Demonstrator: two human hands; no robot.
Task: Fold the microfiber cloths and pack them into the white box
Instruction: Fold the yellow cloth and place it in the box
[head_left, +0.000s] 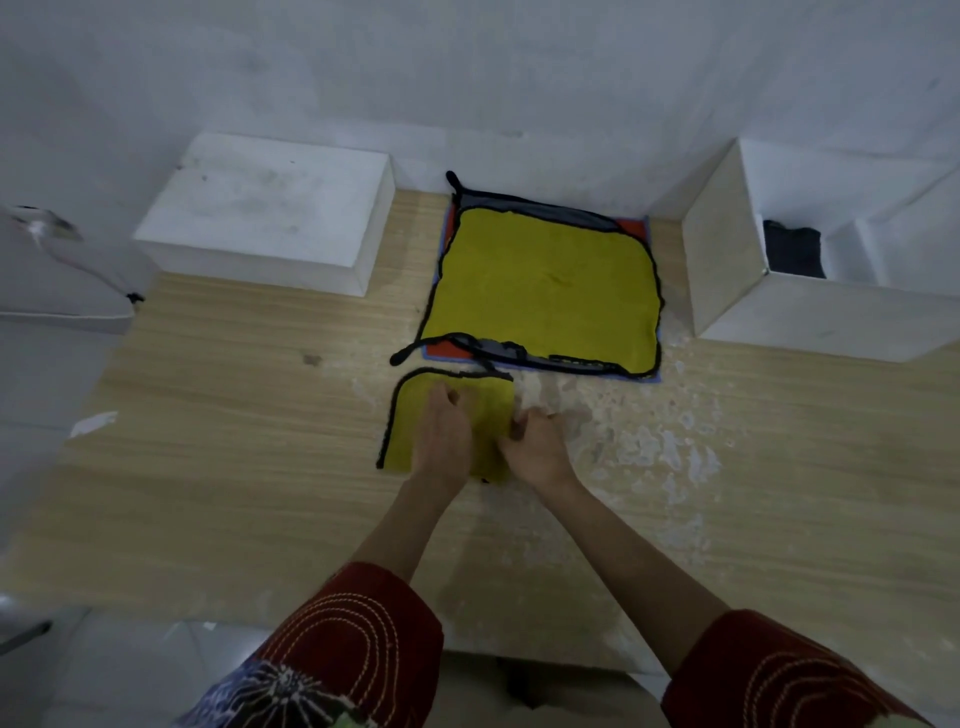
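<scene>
The left hand (444, 431) presses down on the folded yellow cloth (410, 421) on the tabletop (234, 415); the right hand (535, 441) pinches its right edge, near the cloth stack (545, 286).

wooden table (218, 467), cloths (545, 280), white boxes (265, 208)

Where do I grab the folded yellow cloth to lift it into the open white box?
Pinch the folded yellow cloth along its right edge, coming from the right, where the right hand is. Black trim shows only on its left and far edges, so the right edge is probably a fold holding the layers together. The open white box lies that way too.
</scene>
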